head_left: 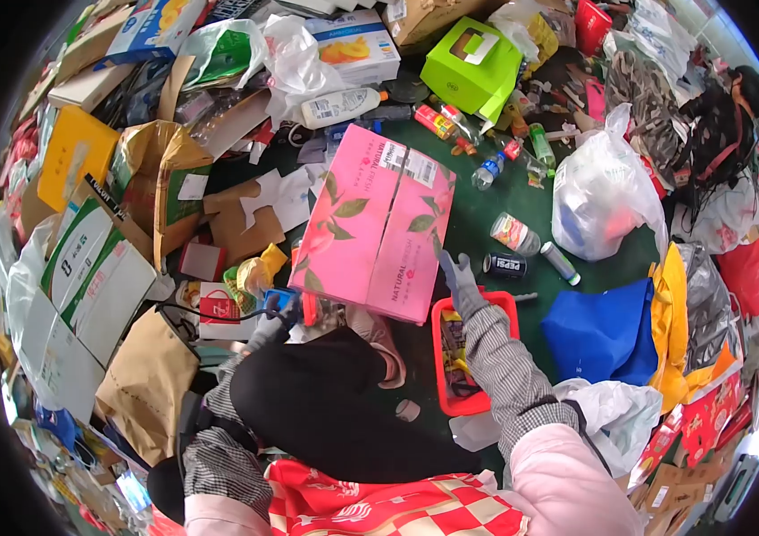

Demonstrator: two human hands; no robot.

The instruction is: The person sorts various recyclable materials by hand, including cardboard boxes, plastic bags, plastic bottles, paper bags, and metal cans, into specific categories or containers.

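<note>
Floor: dark green surface (522, 201), almost wholly covered with packaging and bags; bare patches show only beyond the right hand.
Right hand: gloved (458, 279), reaching forward with fingers spread loosely, resting against the near right edge of the pink box; it closes on nothing that can be seen.
Left hand: gloved (271, 329), curled around a small blue object (279, 300) at the near left corner of the pink box; the grip itself is partly hidden.
Pink box: large flat carton (378, 223) with leaf print, lying tilted on the floor between the two hands, just ahead of the person's knee.
Red basket: plastic crate (444, 357) directly under the right forearm, holding mixed wrappers.
Beyond right hand: a dark can (504, 264) and a clear bottle (515, 234) lie near, on the bare floor; farther on, a white plastic bag (603, 192), full and knotted.
Right of right hand: blue bag (601, 332), touching a yellow bag (672, 330).
Far ahead: green box (471, 64) and a white bottle (339, 107) among cartons.
Left of left hand: flattened cardboard (145, 380) and white printed cartons (98, 277), stacked loosely.
Room edge: another person (723, 134) sits at the far right among more bags.
</note>
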